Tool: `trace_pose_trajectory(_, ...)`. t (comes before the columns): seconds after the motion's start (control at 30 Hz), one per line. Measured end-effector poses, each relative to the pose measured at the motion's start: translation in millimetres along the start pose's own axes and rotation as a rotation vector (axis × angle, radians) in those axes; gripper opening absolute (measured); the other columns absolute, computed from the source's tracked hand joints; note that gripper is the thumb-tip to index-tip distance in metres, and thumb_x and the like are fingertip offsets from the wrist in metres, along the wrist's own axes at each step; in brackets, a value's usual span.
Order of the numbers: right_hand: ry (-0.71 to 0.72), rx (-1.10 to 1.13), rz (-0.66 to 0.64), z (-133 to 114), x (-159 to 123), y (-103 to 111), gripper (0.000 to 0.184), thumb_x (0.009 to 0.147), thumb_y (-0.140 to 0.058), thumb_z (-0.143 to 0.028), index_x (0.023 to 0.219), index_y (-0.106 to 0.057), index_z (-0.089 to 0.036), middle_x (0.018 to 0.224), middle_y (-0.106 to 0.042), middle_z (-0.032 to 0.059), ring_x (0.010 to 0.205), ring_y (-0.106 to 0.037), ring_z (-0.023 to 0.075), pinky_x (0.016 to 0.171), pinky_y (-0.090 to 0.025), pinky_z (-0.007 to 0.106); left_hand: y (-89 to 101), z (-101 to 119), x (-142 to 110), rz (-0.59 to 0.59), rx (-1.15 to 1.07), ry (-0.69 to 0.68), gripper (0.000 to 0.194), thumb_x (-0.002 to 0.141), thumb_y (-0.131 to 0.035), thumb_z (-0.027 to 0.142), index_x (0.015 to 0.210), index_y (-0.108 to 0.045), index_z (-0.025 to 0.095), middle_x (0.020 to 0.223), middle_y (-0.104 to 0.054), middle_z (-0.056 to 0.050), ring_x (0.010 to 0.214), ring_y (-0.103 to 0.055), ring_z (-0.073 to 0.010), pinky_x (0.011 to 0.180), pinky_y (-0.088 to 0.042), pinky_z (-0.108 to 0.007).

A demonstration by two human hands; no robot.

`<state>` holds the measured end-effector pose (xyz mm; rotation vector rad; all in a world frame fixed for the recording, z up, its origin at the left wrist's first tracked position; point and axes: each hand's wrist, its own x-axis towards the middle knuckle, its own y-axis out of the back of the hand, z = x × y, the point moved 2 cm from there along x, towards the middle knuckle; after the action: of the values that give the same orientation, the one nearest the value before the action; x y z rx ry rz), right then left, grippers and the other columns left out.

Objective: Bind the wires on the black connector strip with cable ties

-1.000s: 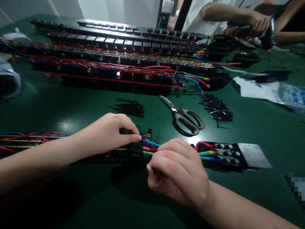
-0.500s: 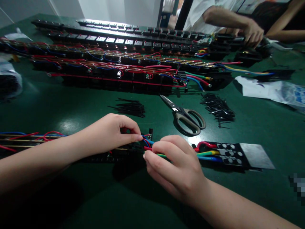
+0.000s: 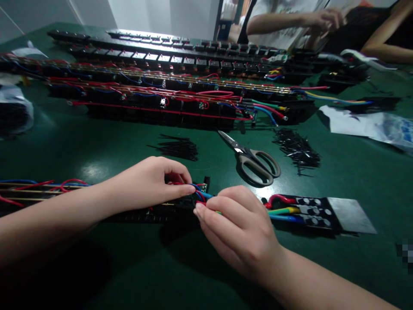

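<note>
My left hand [image 3: 164,178] pinches thin red and blue wires [image 3: 197,189] between thumb and fingers at the end of a wired black strip [image 3: 161,217]. Close to its right, my right hand [image 3: 238,224] is closed over a bundle of thicker cables. Those cables, one red [image 3: 280,199], one green-yellow [image 3: 284,211] and one blue [image 3: 287,218], come out behind it to a black terminal block [image 3: 314,212] with a silver plate [image 3: 351,214]. Between both sets of fingertips is something dark and thin that I cannot make out. The right fingertips are partly hidden.
Grey-handled scissors [image 3: 254,163] lie beyond my hands, between two piles of black cable ties [image 3: 177,146] [image 3: 298,150]. Several long wired strips [image 3: 155,92] fill the back. Plastic bags lie left [image 3: 16,107] and right [image 3: 371,125]. A co-worker's arm [image 3: 290,22] is across the table.
My hands hold nearly the same place, with the right fingers shifted slightly over the cables. The view has moved a little. The co-worker's hand has lifted off the strips at the back.
</note>
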<state>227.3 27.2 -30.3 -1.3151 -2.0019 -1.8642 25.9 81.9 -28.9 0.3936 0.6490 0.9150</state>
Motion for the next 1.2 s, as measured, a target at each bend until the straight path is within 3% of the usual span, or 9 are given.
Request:
trace_pose_trajectory(0.23,-0.008,0.018,0.016,0,-2,-1,0.01,0.094,-0.066,-0.009,0.093,-0.076,-0.008,0.079,-0.073,0.0067,0.076,-0.055,0.0189,0.067,-0.044,0.035,2.8,1,3,0.062,-0.091,-0.009,0.029,0.085,-0.061,0.047,0.089,-0.077,0.023,0.082,-0.079,0.002,0.076,-0.072,-0.0167,0.067,-0.052,-0.023)
trace_pose_trajectory(0.5,-0.052,-0.004,0.019,2,-2,-1,0.012,0.096,-0.063,-0.008,0.098,-0.075,-0.012,0.083,-0.076,0.0062,0.077,-0.057,0.019,0.069,-0.046,0.035,2.2,-2,3,0.113,-0.204,0.009,0.035,0.081,-0.064,0.037,0.114,-0.067,0.024,0.082,-0.08,0.004,0.077,-0.075,-0.0172,0.07,-0.055,-0.025)
trace_pose_trajectory(0.73,-0.157,0.083,0.059,7,2,-8,0.009,0.096,-0.064,-0.009,0.093,-0.071,-0.016,0.082,-0.075,0.0044,0.074,-0.059,0.0165,0.068,-0.048,0.033,1.0,-4,5,0.094,-0.285,-0.01,0.032,0.08,-0.068,0.034,0.11,-0.067,0.023,0.081,-0.081,0.003,0.08,-0.076,-0.0178,0.074,-0.058,-0.027)
trace_pose_trajectory(0.83,-0.203,0.132,0.071,9,3,-10,0.009,0.095,-0.064,-0.01,0.092,-0.07,-0.016,0.082,-0.075,0.0042,0.074,-0.061,0.0166,0.067,-0.049,0.033,1.8,-3,7,0.079,-0.25,-0.002,0.02,0.08,-0.069,0.036,0.092,-0.071,0.021,0.08,-0.08,0.0,0.079,-0.075,-0.018,0.072,-0.057,-0.026)
trace_pose_trajectory(0.93,-0.225,0.151,0.066,10,3,-10,0.01,0.094,-0.063,-0.01,0.091,-0.07,-0.016,0.082,-0.075,0.0046,0.074,-0.062,0.0169,0.066,-0.05,0.033,1.7,-1,5,0.14,-0.159,-0.039,0.015,0.081,-0.069,0.036,0.08,-0.073,0.021,0.08,-0.079,0.001,0.075,-0.072,-0.0163,0.069,-0.055,-0.025)
trace_pose_trajectory(1.2,-0.286,0.195,0.088,13,0,-9,0.011,0.092,-0.065,-0.007,0.092,-0.073,-0.014,0.083,-0.074,0.0062,0.077,-0.065,0.0188,0.067,-0.053,0.033,-2.3,8,-7,0.291,0.074,-0.291,0.015,0.089,-0.062,0.024,0.085,-0.076,0.025,0.08,-0.077,0.006,0.073,-0.069,-0.0104,0.07,-0.05,-0.018)
